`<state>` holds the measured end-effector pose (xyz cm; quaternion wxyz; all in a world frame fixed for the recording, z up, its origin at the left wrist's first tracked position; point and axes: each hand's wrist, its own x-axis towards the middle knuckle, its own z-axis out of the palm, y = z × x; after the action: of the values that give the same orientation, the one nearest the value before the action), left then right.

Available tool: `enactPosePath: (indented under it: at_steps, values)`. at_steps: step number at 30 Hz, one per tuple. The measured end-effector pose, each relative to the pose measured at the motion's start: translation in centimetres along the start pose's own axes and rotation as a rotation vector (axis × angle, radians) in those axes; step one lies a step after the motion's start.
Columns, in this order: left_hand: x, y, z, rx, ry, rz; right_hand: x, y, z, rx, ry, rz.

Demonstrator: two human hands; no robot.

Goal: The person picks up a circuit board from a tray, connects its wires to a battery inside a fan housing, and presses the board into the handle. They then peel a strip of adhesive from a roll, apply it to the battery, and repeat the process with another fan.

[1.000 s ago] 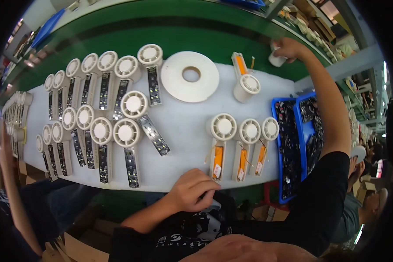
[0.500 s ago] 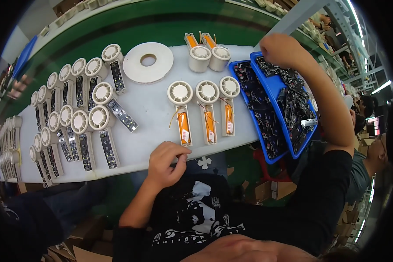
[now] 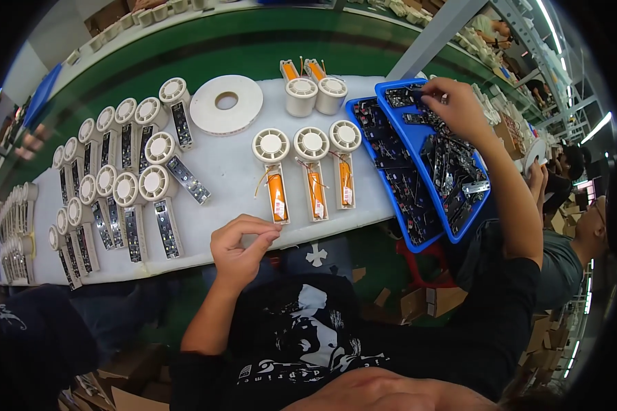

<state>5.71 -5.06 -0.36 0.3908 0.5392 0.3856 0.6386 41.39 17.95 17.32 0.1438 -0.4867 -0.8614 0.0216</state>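
At the far end of the upper blue tray [image 3: 425, 159], my right hand [image 3: 456, 109] has its thumb and forefinger curled together at a dark circuit board [image 3: 406, 97]. The fingertips partly hide their hold on it. My left hand [image 3: 236, 250] hovers by the table's front edge, thumb and forefinger pinched, with nothing visible between them. Just beyond it lies a white handheld fan [image 3: 271, 146], its handle uncovered over an orange battery [image 3: 276, 188] and thin wires. Two more such fans [image 3: 312, 144] [image 3: 345, 135] lie to its right.
Two fans with orange batteries [image 3: 300, 96] stand farther back. A white tape roll [image 3: 226, 104] lies left of them. Rows of fans with circuit boards in their handles [image 3: 126, 190] fill the left side. A second blue tray [image 3: 409, 236] sits beneath the upper one; a metal post [image 3: 435, 40] rises behind.
My right hand has come down and its fingers have turned into sight at the tray's far end. My left hand has shifted slightly left, its thumb and forefinger now meeting.
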Motion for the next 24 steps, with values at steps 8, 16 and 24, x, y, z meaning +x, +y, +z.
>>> enactPosePath:
  at_steps: [8,16,24]
  values:
    - [0.1,4.4,1.0,0.028,-0.207,-0.103,-10.7,-12.3,-0.1,1.135,0.184,0.248]
    - [0.0,4.2,2.0,0.014,-0.236,-0.143,-14.7,-20.0,12.0,1.528,-0.075,0.274]
    - [1.0,3.4,-0.5,-0.496,0.137,-0.315,-5.9,-21.1,11.5,0.35,0.184,-0.288]
